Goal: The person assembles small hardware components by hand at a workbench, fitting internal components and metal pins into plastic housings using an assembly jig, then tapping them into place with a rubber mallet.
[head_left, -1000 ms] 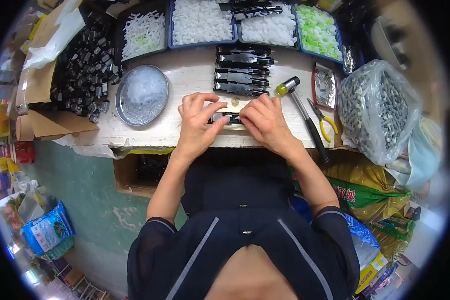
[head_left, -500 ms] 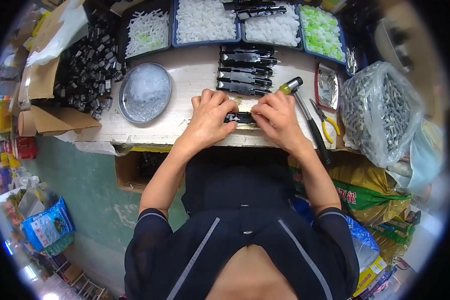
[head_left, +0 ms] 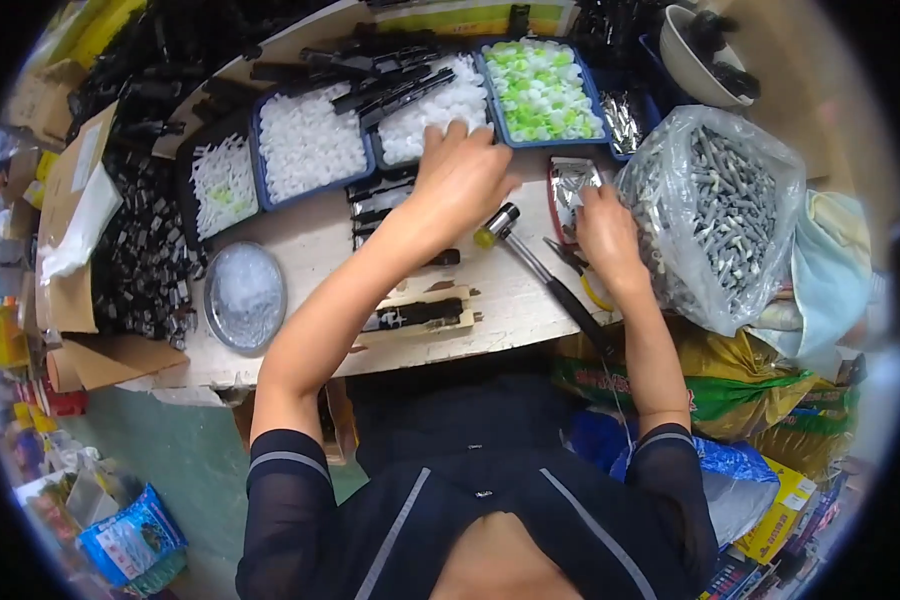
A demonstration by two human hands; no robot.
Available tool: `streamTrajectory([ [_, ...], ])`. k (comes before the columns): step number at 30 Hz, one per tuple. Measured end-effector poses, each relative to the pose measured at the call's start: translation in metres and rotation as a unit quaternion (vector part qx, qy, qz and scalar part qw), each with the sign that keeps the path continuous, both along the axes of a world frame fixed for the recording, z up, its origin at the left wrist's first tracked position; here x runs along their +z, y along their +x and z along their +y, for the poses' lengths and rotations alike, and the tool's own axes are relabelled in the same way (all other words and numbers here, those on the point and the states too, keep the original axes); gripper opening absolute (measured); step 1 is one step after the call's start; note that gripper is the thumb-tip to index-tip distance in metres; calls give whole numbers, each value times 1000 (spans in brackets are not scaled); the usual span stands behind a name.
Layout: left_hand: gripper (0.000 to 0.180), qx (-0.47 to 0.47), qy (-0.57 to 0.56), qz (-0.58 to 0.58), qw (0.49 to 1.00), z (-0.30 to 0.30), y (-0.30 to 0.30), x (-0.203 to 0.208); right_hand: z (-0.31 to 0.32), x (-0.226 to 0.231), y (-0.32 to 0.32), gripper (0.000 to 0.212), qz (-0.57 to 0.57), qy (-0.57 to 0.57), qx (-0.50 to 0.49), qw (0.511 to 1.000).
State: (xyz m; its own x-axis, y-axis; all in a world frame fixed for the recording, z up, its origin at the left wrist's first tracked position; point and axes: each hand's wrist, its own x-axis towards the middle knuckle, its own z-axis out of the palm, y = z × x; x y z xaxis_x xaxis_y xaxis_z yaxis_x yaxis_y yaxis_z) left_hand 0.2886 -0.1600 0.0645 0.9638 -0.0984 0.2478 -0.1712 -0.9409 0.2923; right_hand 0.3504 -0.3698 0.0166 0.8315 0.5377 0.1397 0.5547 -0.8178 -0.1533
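My left hand [head_left: 465, 175] reaches over the front edge of a blue tray [head_left: 375, 150] of small white plastic pieces [head_left: 420, 125]. Its fingers are bent and apart, and I see nothing held. At the red-rimmed dish [head_left: 560, 228] of thin silvery metal pieces [head_left: 573, 180], my right hand [head_left: 607, 235] has its fingertips drawn together; whatever they pinch is hidden. A long black plastic part [head_left: 430, 314] lies in a pale wooden holder [head_left: 466, 305] near the table's front edge, untouched. My left forearm partly covers a row of similar black parts [head_left: 370, 215].
A hammer [head_left: 545, 275] and yellow-handled pliers [head_left: 595, 292] lie near my right hand. Beside them stands a clear bag [head_left: 660, 240] of grey plugs. Leftward are a round dish [head_left: 245, 300] and a carton [head_left: 70, 290] of black pieces. A tray [head_left: 598, 133] holds green and white pieces.
Both hands have left the black part, which now rests in the wooden holder. My left hand went up to the white pieces, my right to the red-rimmed dish. The view has shifted right.
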Motion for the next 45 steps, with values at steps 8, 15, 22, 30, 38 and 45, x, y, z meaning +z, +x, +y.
streamTrajectory([
  [8,10,17,35,-88,995,-21,106,-41,17,-8,16,14,21,-75,-33,996],
  [15,18,11,-64,-67,996,-5,120,-34,24,-4,20,13,11,14,-40,999],
  [22,17,-4,-501,9,865,2,71,-3,26,-17,26,14,14,-26,-11,1000],
  [30,19,-13,-826,60,560,12,-63,-28,15,6,9,13,-67,17,18,997],
  [38,12,-26,-842,-18,538,-3,-143,-62,52,49,-62,7,555,376,100,735],
  [45,11,-22,-829,-52,556,-5,-164,-63,81,31,-93,11,653,411,151,618],
])
